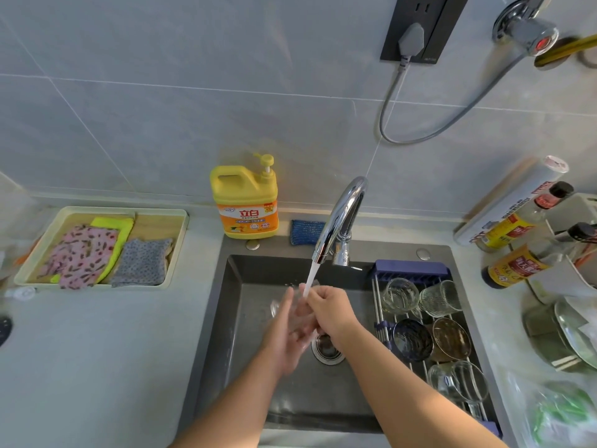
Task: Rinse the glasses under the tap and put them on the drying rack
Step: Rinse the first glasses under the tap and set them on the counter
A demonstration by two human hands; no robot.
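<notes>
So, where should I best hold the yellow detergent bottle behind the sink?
By the moulded handle at the top left of the detergent bottle, coming from above and in front: it stands upright near the wall, and the pump fills the top right.

one wide-angle view from the head, looking forward and steeply down. close over the sink, which fills the lower middle. tap dead centre, drying rack right, tiled wall bowing across the top.
</notes>
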